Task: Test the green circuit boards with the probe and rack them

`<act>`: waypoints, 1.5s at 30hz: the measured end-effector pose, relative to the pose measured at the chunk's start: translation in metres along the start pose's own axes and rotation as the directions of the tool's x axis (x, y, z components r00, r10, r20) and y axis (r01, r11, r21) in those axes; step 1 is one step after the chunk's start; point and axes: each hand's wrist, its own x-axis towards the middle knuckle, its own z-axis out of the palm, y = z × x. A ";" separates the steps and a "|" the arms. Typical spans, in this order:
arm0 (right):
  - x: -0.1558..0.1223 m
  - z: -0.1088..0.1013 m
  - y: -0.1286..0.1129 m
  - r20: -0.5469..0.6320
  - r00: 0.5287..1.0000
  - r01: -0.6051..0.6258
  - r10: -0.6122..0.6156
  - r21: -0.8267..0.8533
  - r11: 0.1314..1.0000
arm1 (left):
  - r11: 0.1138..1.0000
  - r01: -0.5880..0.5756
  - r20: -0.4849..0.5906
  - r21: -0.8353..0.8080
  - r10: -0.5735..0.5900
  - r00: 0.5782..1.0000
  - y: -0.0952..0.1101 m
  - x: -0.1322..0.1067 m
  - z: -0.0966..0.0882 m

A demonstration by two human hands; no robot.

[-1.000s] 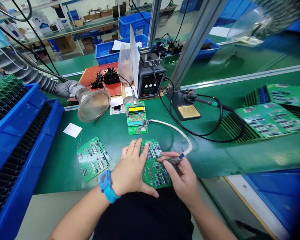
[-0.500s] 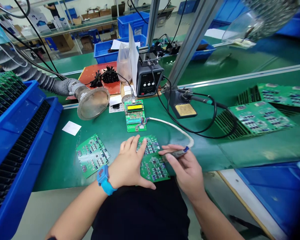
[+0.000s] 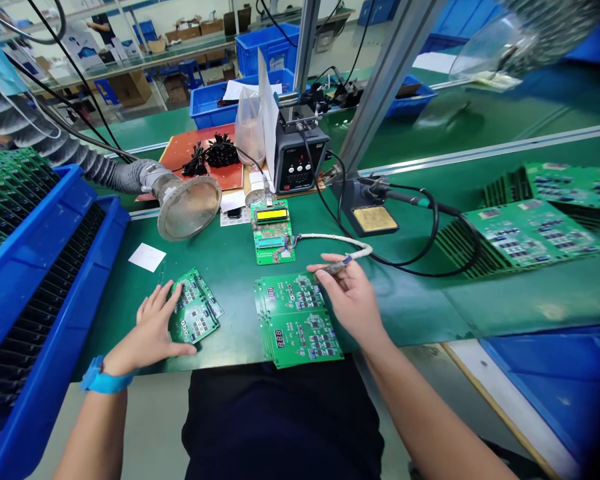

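A long green desk runs across the view, with a blue rack of upright circuit boards along its left side. More green boards lie in overlapping rows at the right. Toward the back stand a soldering station and, to its left, a fume hood on a ribbed hose, its mouth facing the person. An iron stand sits to the right of the station.

In front of the station lies a tester board with a yellow-green display. A white cable runs from it to a slim probe, which the right hand pinches between thumb and fingers, its other fingers partly curled. That hand is above the desk, just past a stack of two-panel boards lying directly before the person.

The left hand is open, fingers spread, its fingertips touching a smaller stack of boards at the stack's left edge without gripping it. A blue wristband circles that wrist. A white paper slip lies on the desk above the hand.
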 end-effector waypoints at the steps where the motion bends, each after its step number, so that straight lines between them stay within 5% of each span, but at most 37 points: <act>1: 0.000 0.000 0.000 0.006 1.000 0.004 -0.004 -0.011 1.000 | 1.000 0.016 0.015 -0.011 -0.016 1.000 -0.002 0.000 0.002; 5: -0.001 -0.001 0.001 0.027 1.000 0.006 -0.004 -0.084 0.996 | 0.997 0.026 -0.119 -0.071 -0.034 0.992 0.041 0.010 -0.005; 8: -0.002 -0.002 0.001 0.046 0.999 0.013 -0.007 -0.137 0.990 | 0.972 -0.189 -0.284 -0.137 0.144 0.948 0.108 0.023 -0.013; 10: -0.002 -0.002 0.001 0.055 0.998 0.028 -0.020 -0.154 0.988 | 0.891 -0.412 -0.246 -0.191 0.363 0.899 0.148 0.032 -0.013; 13: -0.002 -0.002 0.001 0.056 0.998 0.050 -0.041 -0.170 0.984 | 0.819 -0.514 -0.189 -0.254 0.479 0.857 0.181 0.041 -0.003; 25: 0.006 -0.004 -0.002 0.159 0.980 0.168 -0.123 -0.315 0.934 | 0.816 -0.485 -0.176 -0.315 0.452 0.875 0.181 0.048 0.012; 33: 0.005 0.004 0.008 0.035 0.990 0.139 -0.135 -0.297 0.945 | 0.806 -0.476 -0.168 -0.351 0.446 0.879 0.181 0.049 0.012; 45: 0.002 -0.003 0.009 0.112 0.988 0.125 -0.103 -0.216 0.968 | 0.763 -0.507 -0.184 -0.400 0.475 0.860 0.180 0.050 0.012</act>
